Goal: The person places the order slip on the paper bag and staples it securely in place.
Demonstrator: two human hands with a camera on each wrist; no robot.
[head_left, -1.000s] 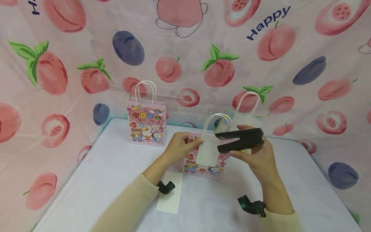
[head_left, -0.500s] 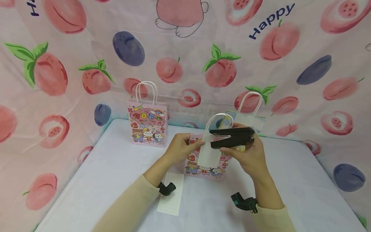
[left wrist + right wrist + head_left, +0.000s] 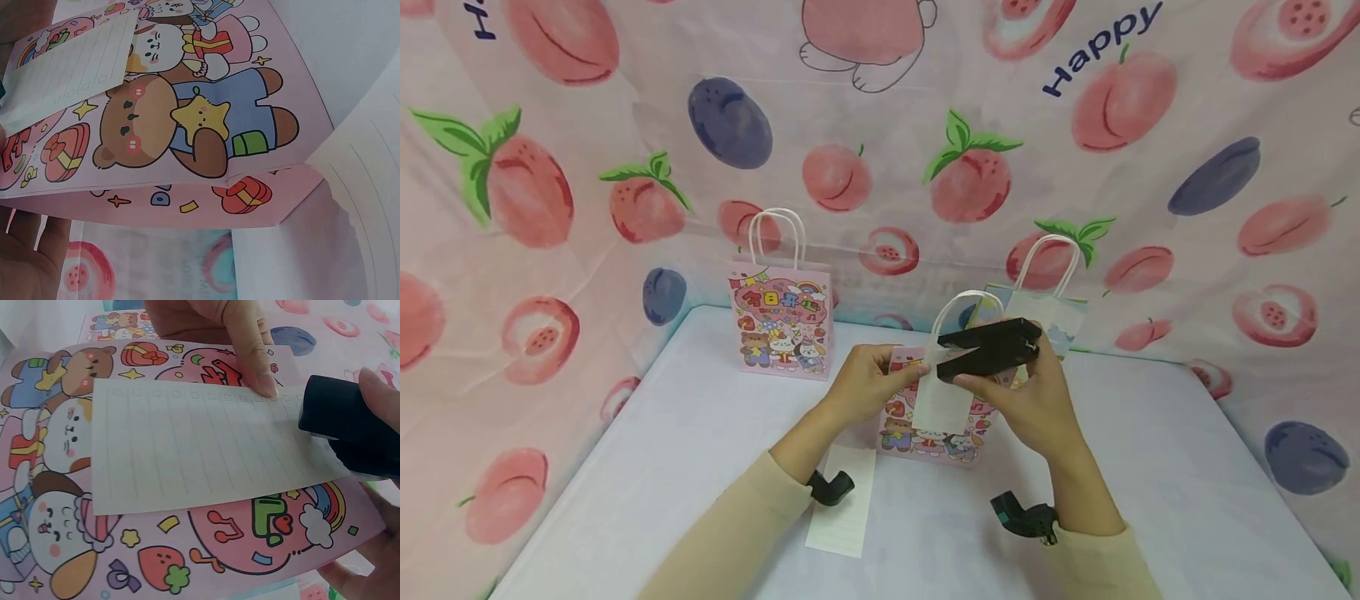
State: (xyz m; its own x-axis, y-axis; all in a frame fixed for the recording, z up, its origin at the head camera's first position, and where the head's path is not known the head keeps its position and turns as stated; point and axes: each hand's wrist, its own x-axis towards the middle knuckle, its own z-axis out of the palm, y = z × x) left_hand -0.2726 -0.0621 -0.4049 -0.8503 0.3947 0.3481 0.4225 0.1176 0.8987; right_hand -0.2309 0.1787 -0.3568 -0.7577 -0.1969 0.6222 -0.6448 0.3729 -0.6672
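My left hand [image 3: 868,385] grips the left edge of a pink cartoon paper bag [image 3: 898,437] with white handles. Its thumb presses a lined paper slip [image 3: 187,447] flat against the bag's front. From the right, my right hand [image 3: 1033,404] holds a black stapler [image 3: 992,350], tilted, with its jaws parted. The stapler's front end overlaps the slip's upper part, just below the handles. Up close in the right wrist view, the stapler's nose sits over the slip's top end. In the left wrist view, the bag's printed bear and the slip's ruled lines show beside the left fingers [image 3: 53,240].
A matching pink bag [image 3: 782,321] stands at the back left of the white table [image 3: 662,475]. Another bag [image 3: 1060,312] with a pale front stands behind my right hand. A second paper strip [image 3: 842,517] lies under my left wrist. Fruit-print cloth [image 3: 880,192] hangs behind.
My right hand has moved left with the stapler, bringing its front end across the top of the slip and bag. The stapler has tipped, rear end higher. My left hand stays nearly in place.
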